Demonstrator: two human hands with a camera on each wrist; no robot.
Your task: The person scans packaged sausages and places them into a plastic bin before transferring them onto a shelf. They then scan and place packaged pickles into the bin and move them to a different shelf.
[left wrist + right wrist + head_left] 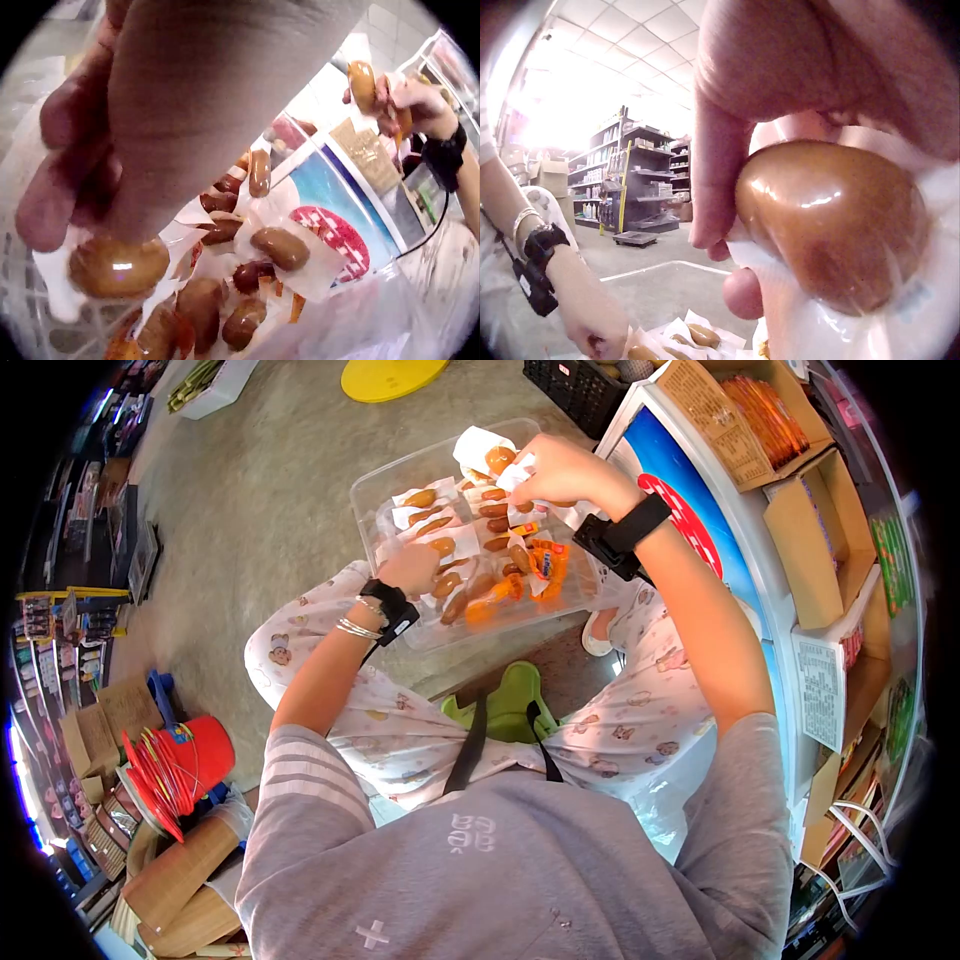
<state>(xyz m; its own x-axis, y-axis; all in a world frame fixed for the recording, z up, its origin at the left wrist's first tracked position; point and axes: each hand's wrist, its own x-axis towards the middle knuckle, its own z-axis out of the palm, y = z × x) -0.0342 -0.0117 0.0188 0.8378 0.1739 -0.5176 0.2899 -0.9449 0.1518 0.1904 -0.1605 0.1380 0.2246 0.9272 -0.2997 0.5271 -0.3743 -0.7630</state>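
Observation:
My right hand is raised over the far right of a clear plastic bin, gripping a glossy brown egg in a clear and white packet. In the right wrist view its fingers curl round the packet's edge. My left hand is low at the bin's left side, its curled fingers pinching the packet of another brown egg. Several more packaged brown eggs lie in the bin in loose rows. Orange wrappers lie among them, at the near right.
The bin stands before my knees, with a green plastic seat closer to me. To the right is a white and blue freezer with cardboard boxes on it. A red bucket stands at left; a yellow round base is ahead.

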